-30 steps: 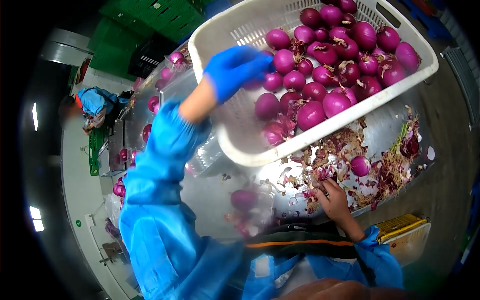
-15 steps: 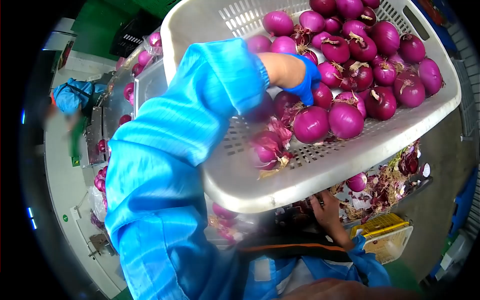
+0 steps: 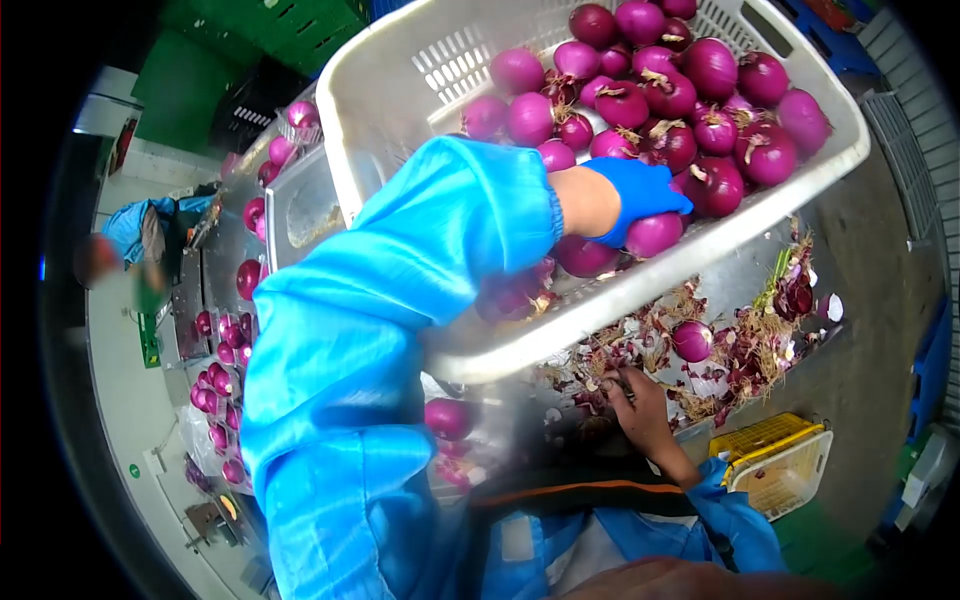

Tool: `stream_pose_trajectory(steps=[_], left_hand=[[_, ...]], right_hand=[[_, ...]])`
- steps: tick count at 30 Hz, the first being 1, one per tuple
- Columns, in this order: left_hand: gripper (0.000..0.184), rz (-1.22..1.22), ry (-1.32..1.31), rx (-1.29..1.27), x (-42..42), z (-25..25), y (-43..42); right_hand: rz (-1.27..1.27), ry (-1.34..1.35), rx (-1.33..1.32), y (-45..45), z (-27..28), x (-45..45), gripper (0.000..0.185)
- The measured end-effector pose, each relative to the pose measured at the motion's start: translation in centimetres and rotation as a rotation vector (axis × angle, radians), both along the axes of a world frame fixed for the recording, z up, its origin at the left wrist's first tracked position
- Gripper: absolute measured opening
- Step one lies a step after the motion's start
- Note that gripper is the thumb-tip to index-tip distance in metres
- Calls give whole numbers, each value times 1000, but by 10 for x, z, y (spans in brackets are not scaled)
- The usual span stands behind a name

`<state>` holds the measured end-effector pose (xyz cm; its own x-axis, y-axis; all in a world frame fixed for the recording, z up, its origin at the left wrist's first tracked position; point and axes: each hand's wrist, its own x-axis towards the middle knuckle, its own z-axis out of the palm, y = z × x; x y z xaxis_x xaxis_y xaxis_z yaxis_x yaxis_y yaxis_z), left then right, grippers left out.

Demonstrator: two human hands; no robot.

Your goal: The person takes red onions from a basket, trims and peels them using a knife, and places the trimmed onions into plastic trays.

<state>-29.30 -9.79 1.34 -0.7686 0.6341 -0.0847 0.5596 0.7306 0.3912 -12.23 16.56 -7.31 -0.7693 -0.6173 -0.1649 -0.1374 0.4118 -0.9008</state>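
Observation:
My left hand (image 3: 640, 205), in a blue glove, is down inside the white crate (image 3: 480, 368), its fingers closed over a red onion (image 3: 655, 234) near the crate's front side. Other red onions (image 3: 710, 68) lie around it and fill the crate's right part. Below the crate, my bare right hand (image 3: 643, 412) rests over onion skins (image 3: 620, 348) on the metal table, fingers curled round something small and dark that I cannot make out. A single onion (image 3: 692, 341) sits among the peelings to its right.
A yellow basket (image 3: 765, 445) and a pale bin (image 3: 785, 478) stand at the lower right. Bagged onions (image 3: 215, 390) and a clear tray (image 3: 305, 215) are on the left. Another person (image 3: 130, 230) is at the far left. Green crates (image 3: 270, 30) stand behind.
My left hand has moved from over the crate's left side down among the onions, then slightly right. The crate shifted nearer and then partly back in view. My right hand stays beside the peelings.

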Motion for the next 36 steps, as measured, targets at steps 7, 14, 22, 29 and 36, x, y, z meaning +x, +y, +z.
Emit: stream_pose_trajectory(steps=[7,14,22,29,36], left_hand=[[87,292,271,238,15,27,-29],[80,715,-335,1095,103,125,12],[63,685,-463,1283,200,119,74],[70,806,-552,1077,234,90,90],[76,772,-396,1001,243,88,91]], right_hand=[[-206,-67,-155,28,28,5,13],[-313,292,-283,28,101,-21,18],[-236,973,-127,26,158,-17,42],[-125,1057,-57,45,127,-13,28],[-340,624,-81,68,80,-6,23]])
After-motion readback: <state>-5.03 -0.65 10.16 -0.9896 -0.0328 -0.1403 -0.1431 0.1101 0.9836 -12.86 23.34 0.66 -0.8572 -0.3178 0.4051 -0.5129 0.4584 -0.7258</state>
